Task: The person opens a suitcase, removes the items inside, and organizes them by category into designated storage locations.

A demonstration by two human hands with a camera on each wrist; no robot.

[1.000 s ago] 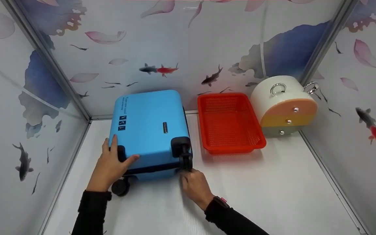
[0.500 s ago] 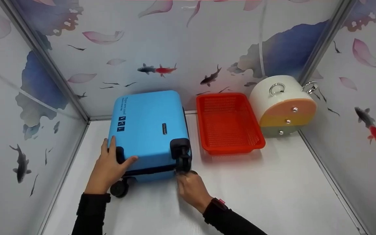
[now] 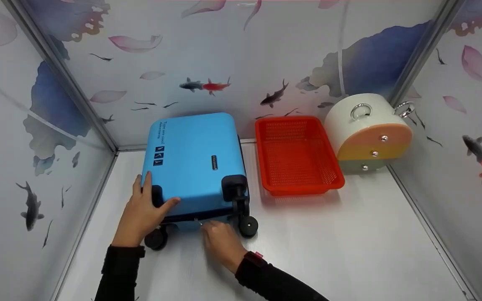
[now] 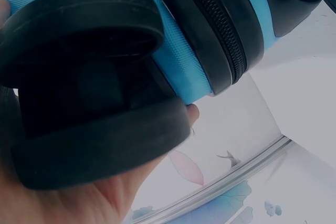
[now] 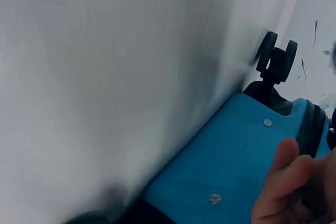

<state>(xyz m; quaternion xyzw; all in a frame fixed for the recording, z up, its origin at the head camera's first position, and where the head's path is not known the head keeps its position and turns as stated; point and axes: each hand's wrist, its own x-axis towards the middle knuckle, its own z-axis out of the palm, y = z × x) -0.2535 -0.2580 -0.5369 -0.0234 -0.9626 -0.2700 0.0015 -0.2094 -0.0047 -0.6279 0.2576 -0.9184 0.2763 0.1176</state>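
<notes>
A light-blue suitcase [image 3: 191, 146] lies flat, its wheeled end facing me. My left hand [image 3: 142, 213] rests on its near left corner, fingers spread along the side and thumb on top. Close to that hand is a black wheel [image 4: 100, 145], with the zipper [image 4: 218, 19] along the black seam beyond it. My right hand [image 3: 222, 242] pinches a small metal zipper pull [image 3: 200, 223] at the near seam, between the two wheel sets. In the right wrist view, curled fingers [image 5: 286, 179] show before the suitcase's wheeled end; the pull itself is hidden there.
Right of the suitcase stands a red plastic basket [image 3: 299, 188]. Beside it, against the back right corner, is a rounded white drawer box [image 3: 358, 113] with coloured drawers and metal rings. Patterned panels [image 3: 257, 50] wall the white table [image 3: 349, 242] on three sides.
My right hand has slid left along the near seam, from the right wheel to about the middle. That wheel has swivelled outward into view. My left hand stays on the corner.
</notes>
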